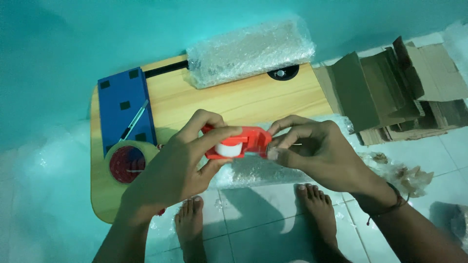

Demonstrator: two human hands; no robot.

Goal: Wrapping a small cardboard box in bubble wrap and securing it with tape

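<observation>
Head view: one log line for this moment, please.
left hand: grips red tape dispenser | right hand: pinches its end | wooden table: bubble-wrapped bundle, blue board, tape roll

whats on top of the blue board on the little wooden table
A thin cutter knife lies slanted across the blue board, among small dark squares. The tape roll sits at the board's near end; whether it overlaps the board cannot be told, nor what lies beneath it.

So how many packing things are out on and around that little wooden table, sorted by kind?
Tape dispensers: 1, red tape dispenser held in both hands
Tape rolls: 1, brown tape roll
Knives: 1, utility knife on the blue board
Bubble-wrapped bundles: 1, wrapped bundle
Cardboard piles: 1, flattened cardboard
Total: 5
</observation>
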